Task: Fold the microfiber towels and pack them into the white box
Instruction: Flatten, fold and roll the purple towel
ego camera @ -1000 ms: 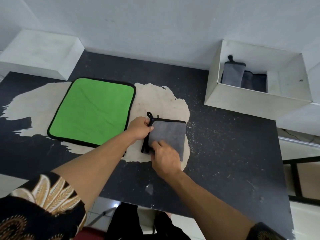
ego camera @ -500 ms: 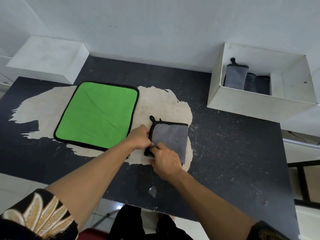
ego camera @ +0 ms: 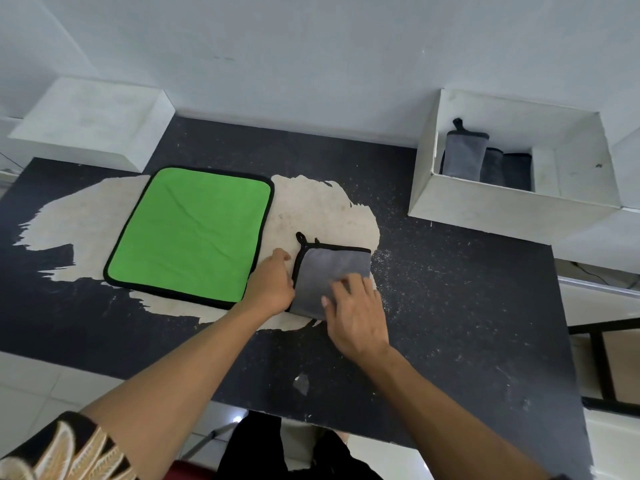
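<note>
**Black tabletop by a white wall: towels, box, two hands**

Surface: black tabletop (ego camera: 450, 306) with a large pale worn patch, set against a plain white wall.

Item 1, grey towel (ego camera: 332, 265): folded to a small rectangle with black trim and a hanging loop at its far left corner. It lies flat on the near right part of the pale patch.

Item 2, green towel (ego camera: 194, 233): spread open and flat, black-edged, just left of the grey towel.

Item 3, white box (ego camera: 485, 213): open-topped, well beyond the grey towel and to its right. Folded grey towels (ego camera: 464, 154) stand upright inside it.

Item 4, white block (ego camera: 93, 123): far left of the grey towel, against the wall.

Left hand (ego camera: 273, 285): set against the grey towel's left edge. Its fingertips are hidden, so whether it grips cannot be told.

Right hand (ego camera: 356, 306): fingers spread and laid flat on the grey towel's near right part, pressing it down, holding nothing.
</note>
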`<state>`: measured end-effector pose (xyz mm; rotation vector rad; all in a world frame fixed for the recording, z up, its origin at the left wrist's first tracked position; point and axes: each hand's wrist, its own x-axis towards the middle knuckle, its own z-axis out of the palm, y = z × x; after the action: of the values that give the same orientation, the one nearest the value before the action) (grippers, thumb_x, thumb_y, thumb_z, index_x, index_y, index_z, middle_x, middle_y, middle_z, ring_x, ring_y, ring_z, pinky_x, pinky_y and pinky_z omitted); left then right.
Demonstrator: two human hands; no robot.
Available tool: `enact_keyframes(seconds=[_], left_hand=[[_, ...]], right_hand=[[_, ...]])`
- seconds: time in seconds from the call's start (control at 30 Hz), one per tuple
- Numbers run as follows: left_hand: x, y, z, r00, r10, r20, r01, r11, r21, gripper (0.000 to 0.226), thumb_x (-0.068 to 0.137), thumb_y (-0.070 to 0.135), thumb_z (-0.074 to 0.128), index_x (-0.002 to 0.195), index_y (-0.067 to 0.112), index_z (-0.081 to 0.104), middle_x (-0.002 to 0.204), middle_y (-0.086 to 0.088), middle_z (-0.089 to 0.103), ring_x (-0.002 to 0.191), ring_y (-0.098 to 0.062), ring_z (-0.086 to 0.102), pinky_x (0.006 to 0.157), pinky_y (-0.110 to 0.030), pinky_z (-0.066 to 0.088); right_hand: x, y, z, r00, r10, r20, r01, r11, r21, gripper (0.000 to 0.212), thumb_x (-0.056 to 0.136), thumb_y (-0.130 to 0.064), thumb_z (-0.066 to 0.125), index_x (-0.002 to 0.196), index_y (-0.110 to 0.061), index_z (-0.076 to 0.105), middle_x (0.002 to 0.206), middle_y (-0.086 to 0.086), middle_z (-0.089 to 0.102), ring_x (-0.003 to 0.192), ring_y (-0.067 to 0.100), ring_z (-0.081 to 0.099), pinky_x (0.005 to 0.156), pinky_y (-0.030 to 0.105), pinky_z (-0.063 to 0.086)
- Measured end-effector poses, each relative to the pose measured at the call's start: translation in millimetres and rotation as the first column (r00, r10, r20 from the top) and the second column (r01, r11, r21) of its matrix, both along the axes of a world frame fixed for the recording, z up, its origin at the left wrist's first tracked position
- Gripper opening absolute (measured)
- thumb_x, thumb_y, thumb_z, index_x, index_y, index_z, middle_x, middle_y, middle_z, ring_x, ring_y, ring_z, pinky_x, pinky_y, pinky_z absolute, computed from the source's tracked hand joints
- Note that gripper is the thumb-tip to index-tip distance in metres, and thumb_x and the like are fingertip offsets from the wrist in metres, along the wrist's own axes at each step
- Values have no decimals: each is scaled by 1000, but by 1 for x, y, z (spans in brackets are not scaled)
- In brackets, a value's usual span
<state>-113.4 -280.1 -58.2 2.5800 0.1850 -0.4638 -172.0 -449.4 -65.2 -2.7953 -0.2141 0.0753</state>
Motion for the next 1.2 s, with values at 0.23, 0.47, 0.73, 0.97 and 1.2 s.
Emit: enact_keyframes(seconds=[0.23,0.47,0.73,0.97,1.2], left_hand=[[-27,-32,-23,840,-537,74,486,807,334,83,96,40,49,157,23,-5,165,-4,-11,152,-26,-10,122,-48,13],[-25,-10,-48,833,-553,11,499,760,417,76,97,64,7,154,21,-20,159,-4,-30,147,-26,-27,120,-46,-11],[-23,-2,-19,865,-483,137,388,816,428,69,101,41,40,157,12,12,163,-16,7,150,-39,6,121,-52,13],[-14,8,-5,675,-735,68,605,604,519,44,91,30,58,133,16,56,122,-8,51,111,-28,46,95,-40,37],[47,-57,30,946,-322,-46,321,947,-22,28,96,38,54,107,14,60,98,-3,68,96,-24,64,81,-37,51]], right_hand=[[26,5,-18,982,-32,-185,19,997,-72,70,99,-33,36,157,-21,-1,163,8,-18,149,26,-20,119,59,3],[15,-14,-39,972,-53,-231,2,977,-215,71,98,-62,1,153,-23,-19,159,6,-30,145,25,-30,115,65,-8],[9,-11,-18,937,-303,-173,277,948,-160,78,96,-53,42,155,-11,15,161,17,13,147,36,16,115,57,17],[3,-17,-5,690,-596,-412,644,764,-27,51,82,-50,65,116,-14,53,115,8,64,107,31,61,92,44,46],[15,-13,5,542,-604,-584,769,637,55,34,78,-24,60,110,-11,60,107,10,67,99,32,64,80,36,52]])
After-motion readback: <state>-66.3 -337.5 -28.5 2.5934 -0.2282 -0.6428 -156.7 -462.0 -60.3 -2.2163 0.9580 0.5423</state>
